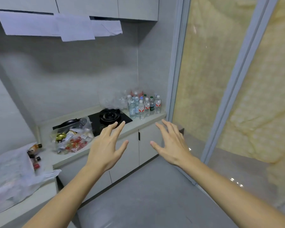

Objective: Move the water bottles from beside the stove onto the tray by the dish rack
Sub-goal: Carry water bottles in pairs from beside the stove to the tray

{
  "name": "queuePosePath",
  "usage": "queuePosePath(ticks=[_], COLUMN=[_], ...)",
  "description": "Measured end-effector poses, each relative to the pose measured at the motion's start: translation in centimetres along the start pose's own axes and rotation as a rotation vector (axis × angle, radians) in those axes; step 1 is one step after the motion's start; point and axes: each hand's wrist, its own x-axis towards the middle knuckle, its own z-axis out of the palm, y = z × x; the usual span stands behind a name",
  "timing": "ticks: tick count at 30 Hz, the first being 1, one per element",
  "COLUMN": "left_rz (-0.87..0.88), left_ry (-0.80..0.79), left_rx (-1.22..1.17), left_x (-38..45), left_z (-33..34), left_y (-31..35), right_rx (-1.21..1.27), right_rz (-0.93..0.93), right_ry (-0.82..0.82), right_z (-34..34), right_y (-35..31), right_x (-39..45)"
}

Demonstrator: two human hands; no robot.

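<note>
The water bottles [143, 105] are standing upright in a tight cluster at the far corner of the worktop [148, 118], just beside the stove [109, 117] and against the wall, with none yet moved. Both the left hand [105, 145] and the right hand [171, 143] are reaching out toward them with fingers spread and holding nothing, so the task seems to be at its first reach, and the next move is calling for closing in and gripping bottles by their bodies without toppling neighbours. The tray and dish rack are lying outside the view, and the rear bottles are hiding behind the front ones, so their count is hard to tell.
</note>
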Motion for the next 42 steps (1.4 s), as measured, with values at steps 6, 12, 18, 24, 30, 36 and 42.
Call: queuePosePath(ticks=[6, 12, 18, 24, 30, 36, 42], left_rz=[0.032, -0.019, -0.070, -0.154, -0.202, -0.260, -0.309], left_ry=[-0.032, -0.070, -0.090, -0.110, -0.140, -0.181, -0.232], left_rx=[-0.047, -0.016, -0.007, -0.050, -0.063, -0.137, -0.160], left_x=[7.2, 16.6, 25.4, 30.6, 36.9, 43.8, 50.7], left_z=[6.7, 13.0, 18.5, 23.4, 29.2, 37.7, 43.3], left_y=[-0.5, -1.5, -1.6, -2.2, -4.6, -8.7, -13.7], right_rx=[0.014, 0.091, 0.109, 0.158, 0.167, 0.121, 0.139], right_rz=[0.057, 0.069, 0.057, 0.051, 0.047, 0.037, 0.025], right_ry=[-0.018, -0.040, -0.088, -0.143, -0.180, -0.194, -0.291], right_z=[3.5, 6.4, 7.7, 10.8, 14.9, 19.1, 23.0], right_y=[4.9, 10.6, 16.6, 20.2, 23.7, 27.7, 30.3], right_x=[7.2, 16.0, 24.4, 31.1, 38.1, 47.2, 57.1])
